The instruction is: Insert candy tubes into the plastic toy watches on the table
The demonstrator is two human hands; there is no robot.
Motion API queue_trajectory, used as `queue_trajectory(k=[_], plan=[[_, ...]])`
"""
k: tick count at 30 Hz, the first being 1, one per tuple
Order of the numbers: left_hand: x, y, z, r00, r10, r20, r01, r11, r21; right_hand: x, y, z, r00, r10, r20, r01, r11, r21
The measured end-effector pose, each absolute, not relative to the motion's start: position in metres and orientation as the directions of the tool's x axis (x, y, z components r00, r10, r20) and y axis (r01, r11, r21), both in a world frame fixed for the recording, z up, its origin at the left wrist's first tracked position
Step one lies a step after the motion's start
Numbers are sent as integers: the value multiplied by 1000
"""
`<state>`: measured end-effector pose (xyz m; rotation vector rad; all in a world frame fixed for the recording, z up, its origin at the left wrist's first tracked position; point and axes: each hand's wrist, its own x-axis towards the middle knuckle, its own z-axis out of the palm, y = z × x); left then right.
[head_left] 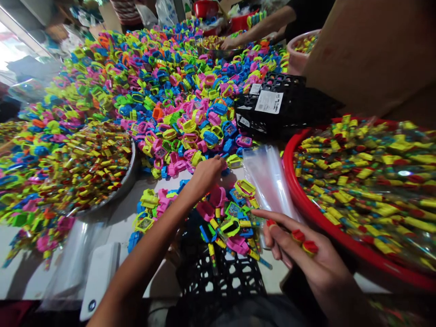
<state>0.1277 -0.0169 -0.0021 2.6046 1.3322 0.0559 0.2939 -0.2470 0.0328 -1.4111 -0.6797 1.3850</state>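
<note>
My left hand [209,172] reaches to the near edge of a big heap of colourful plastic toy watches [190,127]; its fingers bend down at the pieces, and what they touch is hidden. My right hand [296,240] holds several red-capped yellow sticks [309,247] between its fingers, with the index finger stretched toward a smaller pile [235,227] of watches and sticks. That pile lies over a black perforated basket [221,274] at the table's front edge. Clear plastic bags [269,179] lie just beyond my right hand.
At right stands a red tub [294,181] of wrapped sticks; at left, a metal bowl [131,170] of small ones. Black baskets [289,104] sit behind the bags. A white device [100,277] lies front left. Another person's arm [262,29] reaches into a far bowl.
</note>
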Motion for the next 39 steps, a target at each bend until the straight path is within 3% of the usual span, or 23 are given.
queue_trajectory(k=[6, 7, 9, 12, 20, 30, 32, 37, 39], plan=[[111, -67, 39, 526, 822, 217, 731, -568, 379, 296, -241, 31, 212, 920, -329, -152, -302, -941], [107, -83, 46, 526, 777, 346, 607, -628, 487, 295, -239, 31, 220, 924, -313, -128, -290, -948], [99, -116, 54, 524, 696, 491, 406, -711, 574, 291, -236, 32, 220, 929, -296, -121, -275, -954], [91, -162, 52, 505, 640, 579, 352, -765, 539, 285, -235, 38, 146, 918, -370, -224, -333, -916], [80, -212, 27, 419, 636, 648, 600, -730, 329, 273, -244, 55, 8, 884, -468, -263, -449, -854], [77, -222, 29, 450, 605, 657, 612, -744, 267, 268, -247, 49, -69, 874, -481, -297, -479, -826], [75, -224, 29, 458, 589, 666, 620, -748, 236, 268, -246, 46, -56, 878, -475, -271, -471, -839], [67, -220, 22, 577, 426, 696, 577, -816, 21, 265, -244, 35, 36, 923, -382, -121, -376, -919], [64, -216, 18, 580, 413, 702, 577, -817, 4, 264, -243, 31, 72, 911, -407, -80, -401, -913]])
